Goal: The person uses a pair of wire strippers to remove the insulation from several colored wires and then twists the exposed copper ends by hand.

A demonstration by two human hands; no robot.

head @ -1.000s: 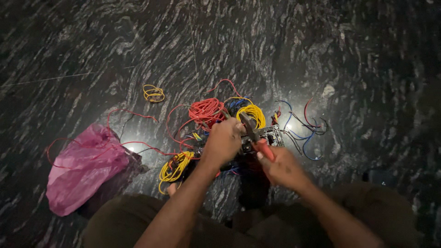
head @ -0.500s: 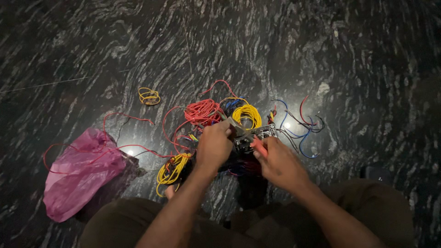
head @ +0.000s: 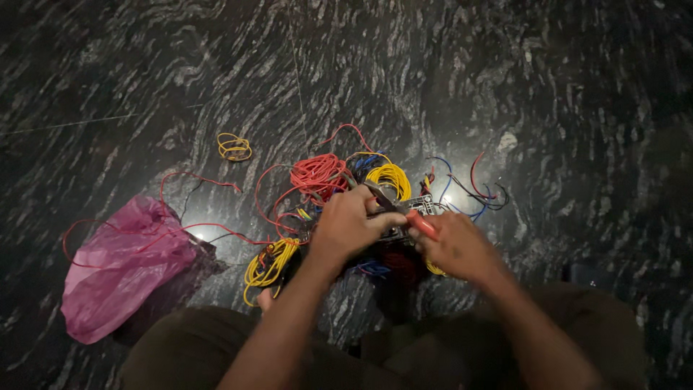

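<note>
Head view: the person sat over a dark veined stone floor (head: 505, 72) with a tangle of wires between the knees. The right hand (head: 458, 249) was closed round the red handle of a pair of pliers (head: 404, 209) (or cutters; the head was too small and blurred to tell which). The tool's long axis ran from that handle, low and right, up and leftward to its metal tip near the yellow coil (head: 390, 179). Whether the tool's jaws were parted or shut could not be made out.

The left hand (head: 348, 225) lay just left of the tool, fingers curled down onto the heap and touching the pliers' shaft about midway; it seemed to pinch a wire there, though the wire itself was hidden under the fingers. So the work sat between the two hands, nearer the left, and the tool's tip pointed away from the body toward the coils.

Round about: a red coil (head: 317, 175) just beyond the left hand, a second yellow bundle (head: 268, 263) nearer the left knee, a small yellow loop (head: 234, 146) well apart on the floor, and loose blue, red and black strands (head: 476, 195) to the right. A pink bag (head: 119, 271) lay well to the left, with a long red wire (head: 202, 177) trailing over it.
</note>
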